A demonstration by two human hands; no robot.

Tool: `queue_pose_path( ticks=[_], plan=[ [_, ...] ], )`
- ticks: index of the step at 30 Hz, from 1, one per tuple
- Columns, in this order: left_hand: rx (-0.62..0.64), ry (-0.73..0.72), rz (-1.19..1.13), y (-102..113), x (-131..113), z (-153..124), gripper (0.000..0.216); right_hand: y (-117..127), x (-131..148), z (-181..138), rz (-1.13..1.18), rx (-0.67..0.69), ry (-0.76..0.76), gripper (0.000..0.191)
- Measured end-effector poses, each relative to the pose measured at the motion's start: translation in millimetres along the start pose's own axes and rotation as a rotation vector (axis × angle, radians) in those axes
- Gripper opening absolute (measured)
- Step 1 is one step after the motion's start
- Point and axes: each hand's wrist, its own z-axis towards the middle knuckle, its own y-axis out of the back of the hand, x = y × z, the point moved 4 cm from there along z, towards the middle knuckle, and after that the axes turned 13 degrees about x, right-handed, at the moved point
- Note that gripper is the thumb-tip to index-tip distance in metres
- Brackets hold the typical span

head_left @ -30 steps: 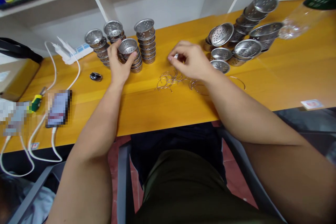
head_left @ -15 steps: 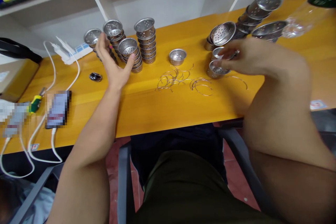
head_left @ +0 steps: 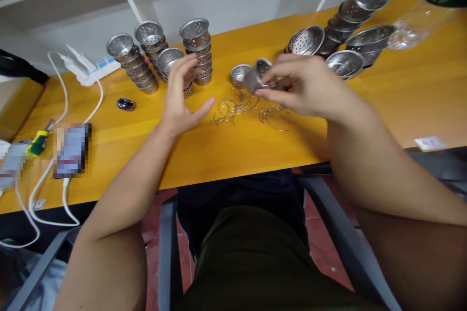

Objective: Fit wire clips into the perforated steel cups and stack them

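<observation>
My right hand (head_left: 297, 82) grips a small perforated metal cup (head_left: 253, 77), tilted and raised over the middle of the table. Just behind it, a shallow metal cup (head_left: 239, 75) sits on the wood. Thin curved wires (head_left: 235, 107) lie loose below the held cup. My left hand (head_left: 182, 95) has its thumb and fingers apart with nothing between them. It is in front of a stack of perforated cups (head_left: 170, 58) and partly hides it. More stacks (head_left: 195, 34) of the same cups stand around that one.
Further perforated cups (head_left: 355, 7) lean in a tilted stack at the right, near a clear plastic bottle (head_left: 416, 29). On the left are a phone (head_left: 73, 150) with a white cable, a power strip (head_left: 98, 70) and a small black object (head_left: 126, 104).
My right hand has moved left from the right-hand cups, bringing a perforated cup to the middle. My left hand has drawn away from the left stacks, towards the right.
</observation>
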Motion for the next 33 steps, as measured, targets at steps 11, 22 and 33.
queue_pose_path(
  ticks=[11,22,33],
  plan=[
    [0.200,0.126,-0.177,-24.3,32.5,-13.5,0.115,-81.8,22.6,93.5,0.309,0.263,0.250,0.035],
    [0.221,0.111,-0.150,-26.4,35.8,-13.0,0.119,-100.2,1.0,93.0,0.601,0.112,0.154,0.069],
    [0.077,0.188,-0.027,-8.1,38.3,-8.0,0.130,-58.3,-8.6,80.2,0.841,0.031,0.163,0.079]
  ],
)
